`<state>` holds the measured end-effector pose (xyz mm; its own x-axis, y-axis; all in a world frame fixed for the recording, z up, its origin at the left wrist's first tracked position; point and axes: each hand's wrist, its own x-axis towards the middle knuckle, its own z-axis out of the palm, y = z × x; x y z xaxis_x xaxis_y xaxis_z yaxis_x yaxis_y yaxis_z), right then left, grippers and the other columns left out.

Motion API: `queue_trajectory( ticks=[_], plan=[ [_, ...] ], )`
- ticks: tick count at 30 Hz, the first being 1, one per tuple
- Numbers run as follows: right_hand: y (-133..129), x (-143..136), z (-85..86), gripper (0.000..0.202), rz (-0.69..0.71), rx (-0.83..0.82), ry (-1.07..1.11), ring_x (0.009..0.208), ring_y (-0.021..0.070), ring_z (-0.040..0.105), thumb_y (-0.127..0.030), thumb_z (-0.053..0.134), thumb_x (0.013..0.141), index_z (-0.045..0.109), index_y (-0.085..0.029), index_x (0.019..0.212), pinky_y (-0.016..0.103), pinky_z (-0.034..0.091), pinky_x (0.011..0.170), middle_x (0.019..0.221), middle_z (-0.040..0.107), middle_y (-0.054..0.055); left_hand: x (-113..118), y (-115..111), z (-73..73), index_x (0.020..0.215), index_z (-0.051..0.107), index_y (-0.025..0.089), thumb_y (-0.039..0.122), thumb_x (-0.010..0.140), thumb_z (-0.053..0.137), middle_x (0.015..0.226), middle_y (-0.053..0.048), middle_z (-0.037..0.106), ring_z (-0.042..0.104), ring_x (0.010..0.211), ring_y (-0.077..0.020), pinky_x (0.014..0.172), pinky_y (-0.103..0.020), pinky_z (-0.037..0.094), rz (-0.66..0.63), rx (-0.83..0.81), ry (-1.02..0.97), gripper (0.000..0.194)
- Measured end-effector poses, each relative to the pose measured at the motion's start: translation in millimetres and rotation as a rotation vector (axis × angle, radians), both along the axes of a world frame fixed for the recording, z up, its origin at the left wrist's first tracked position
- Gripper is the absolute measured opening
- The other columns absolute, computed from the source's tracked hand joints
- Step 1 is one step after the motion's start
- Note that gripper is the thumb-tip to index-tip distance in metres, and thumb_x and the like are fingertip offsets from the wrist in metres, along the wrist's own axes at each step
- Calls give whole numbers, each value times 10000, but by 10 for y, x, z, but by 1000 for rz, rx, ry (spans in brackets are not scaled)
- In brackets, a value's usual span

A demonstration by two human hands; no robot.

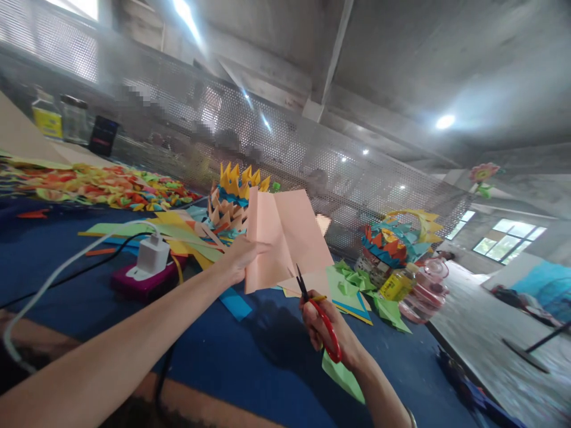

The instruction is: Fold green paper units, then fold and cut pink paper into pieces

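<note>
My left hand (243,255) is closed on the left edge of a folded sheet of peach paper (307,232), held up above the blue table. Creases run down the sheet, and its left edge is folded into a narrow strip. In my right hand (323,321) is a pair of scissors (329,333) with red handles and dark blades. The blades are slightly parted and point up toward the paper's lower edge; whether they touch it I cannot tell. A thin yellow piece (320,298) shows by the right fingers. Beneath that hand lies a light green paper (342,374).
A purple power strip (129,284) with a white charger (152,255) and cables sits at left. Behind are folded scraps (111,184) and a yellow-and-peach paper basket (227,205). At right stand another paper basket (392,238), a yellow-labelled bottle (398,284) and a pink jug (426,291).
</note>
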<state>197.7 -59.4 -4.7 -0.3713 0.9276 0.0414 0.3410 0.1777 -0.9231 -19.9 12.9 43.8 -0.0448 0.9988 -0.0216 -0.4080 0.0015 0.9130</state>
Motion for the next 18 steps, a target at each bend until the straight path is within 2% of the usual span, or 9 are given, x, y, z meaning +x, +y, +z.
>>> queue_trajectory(
  ticks=[7, 18],
  plan=[
    [-4, -30, 7, 438, 15, -1, 44, 384, 37, 360, -645, 477, 857, 420, -212, 900, 163, 363, 368, 591, 365, -98, 45, -40, -11, 795, 726, 67, 157, 385, 796, 736, -131, 744, 702, 675, -315, 575, -365, 572, -34, -10, -5, 426],
    [-2, -43, 18, 477, 20, -7, 49, 362, 39, 331, -685, 475, 831, 386, -218, 868, 171, 356, 357, 551, 356, -108, 65, -38, -44, 853, 724, 79, 187, 397, 791, 796, -146, 748, 707, 753, -351, 605, -391, 580, -51, 7, 3, 474]
  ],
)
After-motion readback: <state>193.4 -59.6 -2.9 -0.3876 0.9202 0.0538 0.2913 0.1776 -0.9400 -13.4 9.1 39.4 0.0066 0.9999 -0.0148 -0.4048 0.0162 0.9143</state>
